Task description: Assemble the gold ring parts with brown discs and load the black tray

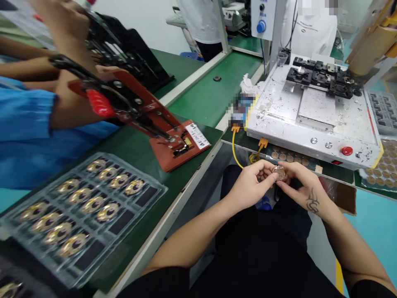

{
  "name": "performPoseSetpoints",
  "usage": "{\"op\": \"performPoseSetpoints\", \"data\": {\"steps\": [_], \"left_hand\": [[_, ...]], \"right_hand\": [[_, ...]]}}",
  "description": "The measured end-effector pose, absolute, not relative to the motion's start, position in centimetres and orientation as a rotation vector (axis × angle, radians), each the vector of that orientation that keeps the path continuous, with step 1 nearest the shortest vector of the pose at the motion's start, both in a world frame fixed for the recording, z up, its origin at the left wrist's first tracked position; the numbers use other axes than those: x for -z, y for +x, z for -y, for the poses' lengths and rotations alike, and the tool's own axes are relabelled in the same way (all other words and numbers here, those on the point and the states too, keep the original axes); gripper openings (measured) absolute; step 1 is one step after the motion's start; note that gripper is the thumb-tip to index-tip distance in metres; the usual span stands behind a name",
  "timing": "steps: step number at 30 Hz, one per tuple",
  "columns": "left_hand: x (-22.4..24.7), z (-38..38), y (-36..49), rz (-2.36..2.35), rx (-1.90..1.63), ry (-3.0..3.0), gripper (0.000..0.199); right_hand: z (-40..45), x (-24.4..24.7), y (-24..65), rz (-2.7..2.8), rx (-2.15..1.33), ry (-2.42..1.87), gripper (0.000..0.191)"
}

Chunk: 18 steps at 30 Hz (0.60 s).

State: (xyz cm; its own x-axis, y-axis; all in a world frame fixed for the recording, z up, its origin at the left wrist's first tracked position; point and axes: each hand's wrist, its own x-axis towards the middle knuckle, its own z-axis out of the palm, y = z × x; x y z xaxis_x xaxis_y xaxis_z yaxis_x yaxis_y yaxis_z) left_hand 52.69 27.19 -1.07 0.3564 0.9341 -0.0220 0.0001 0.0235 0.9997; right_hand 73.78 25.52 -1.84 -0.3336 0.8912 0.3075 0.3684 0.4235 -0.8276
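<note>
Above my lap, both hands pinch a small round gold-rimmed disc with a brownish face. My left hand grips its left edge, thumb against the face. My right hand closes on the disc from the other side, with some fingers hidden behind it. The disc's back cannot be seen. Nearest to the hands, just beyond them, several round brown discs lie in a row beneath the front of a white machine.
A clear tray of gold round parts lies on the left green bench. Behind it stands a red-brown toggle-clamp fixture, a co-worker's arm beside it. Black fixture blocks sit on the machine; yellow cables hang at its front.
</note>
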Motion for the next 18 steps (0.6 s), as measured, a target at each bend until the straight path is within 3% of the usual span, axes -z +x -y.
{"op": "performPoseSetpoints", "data": {"steps": [7,12,18], "left_hand": [[-3.8,-28.8,47.5,-1.027,-1.008,1.714,0.023],[-10.3,-32.0,38.0,-1.349,-1.74,2.102,0.042],[-10.4,-34.6,32.2,-1.321,-1.363,2.73,0.062]], "right_hand": [[-28.8,0.9,72.5,2.176,-0.44,-0.885,0.051],[-31.5,0.3,69.9,2.061,-0.439,-0.909,0.042],[-33.6,-0.3,66.8,1.98,-0.666,-0.783,0.04]]}}
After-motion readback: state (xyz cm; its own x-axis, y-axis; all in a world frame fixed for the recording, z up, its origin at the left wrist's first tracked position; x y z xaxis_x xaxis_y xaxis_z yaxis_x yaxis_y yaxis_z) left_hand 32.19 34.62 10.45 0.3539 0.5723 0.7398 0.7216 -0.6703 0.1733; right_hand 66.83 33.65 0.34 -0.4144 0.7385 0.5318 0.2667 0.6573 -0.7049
